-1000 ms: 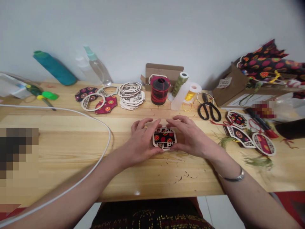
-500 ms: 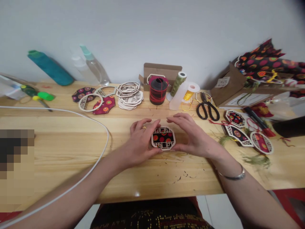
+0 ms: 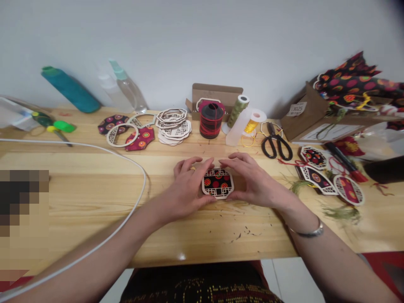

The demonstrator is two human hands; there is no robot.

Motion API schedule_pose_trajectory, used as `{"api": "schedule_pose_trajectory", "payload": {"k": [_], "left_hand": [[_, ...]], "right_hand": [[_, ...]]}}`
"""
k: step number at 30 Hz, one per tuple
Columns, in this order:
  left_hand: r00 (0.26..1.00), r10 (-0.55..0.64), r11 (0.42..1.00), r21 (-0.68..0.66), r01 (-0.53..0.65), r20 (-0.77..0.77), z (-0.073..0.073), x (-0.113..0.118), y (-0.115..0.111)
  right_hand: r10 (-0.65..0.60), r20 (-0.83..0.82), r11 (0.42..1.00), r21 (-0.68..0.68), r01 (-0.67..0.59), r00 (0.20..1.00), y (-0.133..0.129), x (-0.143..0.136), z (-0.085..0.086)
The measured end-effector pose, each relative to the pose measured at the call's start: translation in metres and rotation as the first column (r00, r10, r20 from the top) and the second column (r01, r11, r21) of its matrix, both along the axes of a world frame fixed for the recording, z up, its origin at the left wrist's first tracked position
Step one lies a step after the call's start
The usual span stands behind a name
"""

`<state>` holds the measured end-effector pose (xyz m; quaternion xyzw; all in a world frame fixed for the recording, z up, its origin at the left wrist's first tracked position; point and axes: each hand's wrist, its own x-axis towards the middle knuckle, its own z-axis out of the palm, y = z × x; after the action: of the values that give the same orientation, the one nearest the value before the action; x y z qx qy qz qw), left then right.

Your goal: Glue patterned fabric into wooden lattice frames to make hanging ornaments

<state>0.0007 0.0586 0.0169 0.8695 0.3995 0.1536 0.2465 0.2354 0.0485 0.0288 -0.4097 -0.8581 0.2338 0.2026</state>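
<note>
Left hand and right hand hold a framed plaque between curved fingers; behind it stands a red-wound spool, scissors to its right.

The one camera, head-worn, faces forward and down from above and behind the left hand and right hand, forearms near, the wall beyond.

Soft, even indoor light; wide-lens distortion

Diffuse, moderately bright light covers the grey wall and wooden table. Faint shadows fall right of the teal spool. A small glare spot shines near the table's front edge. The central framed piece looks fairly clear. Side objects lean outward; pixelation covers the left edge.
</note>
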Motion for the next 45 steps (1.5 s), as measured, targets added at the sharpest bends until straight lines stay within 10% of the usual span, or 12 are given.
{"api": "schedule_pose_trajectory", "payload": {"k": [9, 19, 45], "left_hand": [[0.893, 0.214, 0.968, 0.037, -0.248, 0.397, 0.014, -0.004, 0.001], [0.980, 0.184, 0.982, 0.016, -0.186, 0.076, 0.004, 0.000, 0.002], [0.989, 0.137, 0.977, -0.155, -0.144, -0.054, 0.005, 0.001, 0.002]], "right_hand": [[-0.009, 0.028, 1.000, 0.000, 0.009, 1.000, 0.001, -0.001, -0.001], [-0.003, 0.011, 1.000, 0.000, 0.003, 1.000, 0.001, 0.000, -0.003], [0.003, 0.028, 1.000, -0.007, -0.003, 1.000, 0.002, -0.002, -0.001]]}}
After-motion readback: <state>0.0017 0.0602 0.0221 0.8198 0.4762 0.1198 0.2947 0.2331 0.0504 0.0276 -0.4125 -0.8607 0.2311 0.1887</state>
